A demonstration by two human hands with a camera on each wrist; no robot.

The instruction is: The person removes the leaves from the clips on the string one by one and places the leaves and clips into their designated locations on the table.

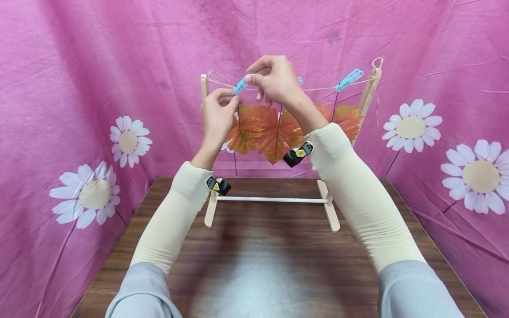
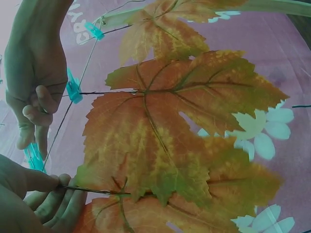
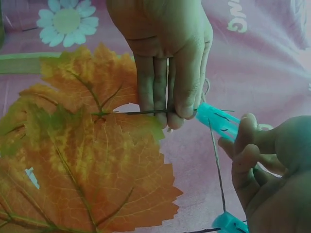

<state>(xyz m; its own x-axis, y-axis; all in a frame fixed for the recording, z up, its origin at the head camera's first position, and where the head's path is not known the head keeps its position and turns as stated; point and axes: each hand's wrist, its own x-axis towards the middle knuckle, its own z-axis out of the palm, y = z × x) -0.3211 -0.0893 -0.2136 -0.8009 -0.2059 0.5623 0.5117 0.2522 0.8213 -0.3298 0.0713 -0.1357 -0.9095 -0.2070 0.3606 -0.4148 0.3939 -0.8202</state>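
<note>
My left hand pinches the dark stem of an orange-green artificial maple leaf just below the string. My right hand pinches a blue clothespin between thumb and fingers, at the string's left part. The clothespin's nose meets the stem's upper end beside my left fingertips; whether it is clamped on the string is unclear. Two more leaves, a middle one and a far one, hang by their stems from a middle clothespin and a far clothespin. My right hand partly covers the middle one from above.
The string runs between two wooden posts, the right post carrying a loop on top. A white crossbar joins the stand's feet on the brown wooden table. Pink cloth with white daisies surrounds the table's back and sides.
</note>
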